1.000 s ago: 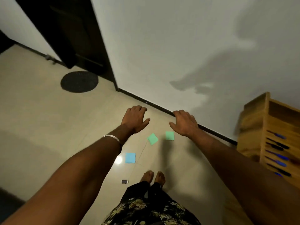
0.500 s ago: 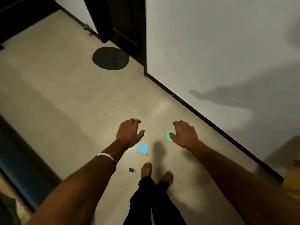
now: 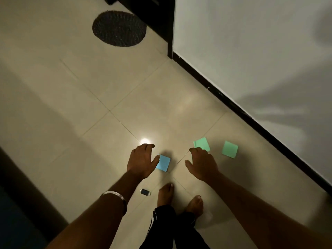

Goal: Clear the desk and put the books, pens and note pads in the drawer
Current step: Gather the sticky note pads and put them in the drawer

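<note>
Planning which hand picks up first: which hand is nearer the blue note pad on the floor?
Left. The left hand overlaps the blue note pad's left edge in the view, thumb beside it. The right hand is off to the pad's right, by a green note pad.

A pale tiled floor (image 3: 75, 97) is seen from above, crossed by thin grout lines; a round dark mat (image 3: 119, 28) is laid on it near a dark door frame (image 3: 158, 18); a white wall (image 3: 251, 51) is edged by a black skirting board (image 3: 239, 108); a small dark object (image 3: 145, 192), too blurred to be identified, is found beside two bare feet (image 3: 166, 194); a bright light spot (image 3: 144, 141) is reflected on the tiles.
</note>
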### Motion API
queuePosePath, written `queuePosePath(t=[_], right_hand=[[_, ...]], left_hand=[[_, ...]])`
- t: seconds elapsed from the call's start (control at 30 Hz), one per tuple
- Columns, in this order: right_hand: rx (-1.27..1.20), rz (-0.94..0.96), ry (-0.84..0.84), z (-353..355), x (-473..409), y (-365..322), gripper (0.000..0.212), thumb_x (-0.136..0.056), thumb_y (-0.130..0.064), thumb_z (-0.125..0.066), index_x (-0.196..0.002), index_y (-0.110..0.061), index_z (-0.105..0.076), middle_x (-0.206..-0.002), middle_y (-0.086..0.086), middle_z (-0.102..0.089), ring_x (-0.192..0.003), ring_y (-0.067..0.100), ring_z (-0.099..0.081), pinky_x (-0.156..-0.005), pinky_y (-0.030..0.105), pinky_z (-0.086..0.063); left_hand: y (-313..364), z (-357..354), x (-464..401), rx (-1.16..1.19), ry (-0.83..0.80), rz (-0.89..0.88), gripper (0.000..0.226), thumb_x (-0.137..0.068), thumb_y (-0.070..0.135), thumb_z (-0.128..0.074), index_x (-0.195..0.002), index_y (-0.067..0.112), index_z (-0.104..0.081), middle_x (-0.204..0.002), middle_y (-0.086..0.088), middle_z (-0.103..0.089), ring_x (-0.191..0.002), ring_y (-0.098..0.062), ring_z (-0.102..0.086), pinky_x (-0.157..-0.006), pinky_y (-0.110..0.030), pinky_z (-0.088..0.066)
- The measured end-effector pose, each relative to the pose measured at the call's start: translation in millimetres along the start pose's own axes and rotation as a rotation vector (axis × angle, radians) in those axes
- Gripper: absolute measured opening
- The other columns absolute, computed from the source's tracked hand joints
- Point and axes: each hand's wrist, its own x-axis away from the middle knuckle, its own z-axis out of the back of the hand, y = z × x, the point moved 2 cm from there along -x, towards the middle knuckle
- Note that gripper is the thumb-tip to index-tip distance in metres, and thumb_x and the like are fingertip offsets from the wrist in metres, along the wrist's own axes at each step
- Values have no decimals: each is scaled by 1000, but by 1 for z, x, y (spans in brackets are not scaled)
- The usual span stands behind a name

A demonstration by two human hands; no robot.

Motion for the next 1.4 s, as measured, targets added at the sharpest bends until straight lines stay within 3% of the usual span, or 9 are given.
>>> queuePosePath(t=[0.17,0.37,0.57,0.73,0.9,1.03,1.2,1.33,1.4], right_hand=[[-107,-42,-84,-95,-50,11,51,-92,-44,-50,-133,-16,-44,-125,5,-54,-114,25,-53,-93,37,-44],[-285,-133,-131,-193,-103,15,52,-91,-41,-54,-136,-17,-45,-133,5,-53,-122,24,-51,-99,36,-43],[-508,-230,-176,-280,-146,10,52,-88,-36,-60,-134,-14,-48,-132,6,-54,-118,22,-55,-97,35,-48],[-673,-336,-190,-335,-166,5,58,-87,-32,-61,-139,-11,-44,-138,7,-50,-123,23,-53,-99,35,-46],[-761,-394,-76,-357,-168,1,51,-88,-26,-59,-134,-7,-48,-129,8,-57,-116,24,-57,-84,24,-43],[-801,-432,-18,-361,-167,-9,26,-85,-18,-60,-106,-3,-60,-108,10,-63,-102,26,-61,-69,19,-36],[-1100,-612,-111,-355,-168,-10,51,-87,-16,-62,-135,-6,-46,-125,10,-57,-106,22,-58,-77,24,-41],[-1246,-658,-132,-347,-160,-1,32,-87,-15,-63,-118,-9,-56,-104,7,-60,-95,22,-59,-76,27,-49],[-1242,-640,-134,-336,-150,6,22,-90,-15,-62,-110,-7,-58,-99,4,-60,-94,20,-60,-75,24,-49]], left_hand=[[-33,-90,-34,4,-52,5,55,-87,50,-44,-130,17,-50,-126,-4,-58,-113,-24,-56,-93,-36,-43],[-68,-190,-73,-9,-77,-11,70,-80,62,-23,-128,18,-51,-121,0,-60,-108,-19,-58,-91,-32,-46],[-95,-275,-104,43,-97,20,63,-83,58,-33,-130,18,-50,-121,-2,-60,-104,-23,-59,-87,-34,-47],[-114,-329,-113,99,-77,29,72,-80,61,-28,-130,13,-49,-122,-7,-59,-103,-26,-59,-86,-35,-49],[-116,-350,-112,250,-10,104,59,-84,47,-46,-130,11,-48,-117,-11,-56,-102,-28,-54,-83,-36,-46],[-105,-357,-114,451,-27,257,45,-88,32,-55,-129,14,-49,-114,-8,-56,-104,-25,-53,-82,-32,-42],[-99,-358,-116,730,-74,541,31,-87,19,-60,-117,10,-56,-106,-5,-62,-101,-26,-59,-86,-36,-49],[-83,-345,-113,983,-115,626,16,-90,14,-60,-102,4,-63,-98,-10,-65,-83,-22,-61,-69,-30,-50],[-74,-333,-111,1104,-149,656,9,-91,12,-59,-97,6,-62,-98,-12,-65,-80,-21,-61,-71,-35,-53]])
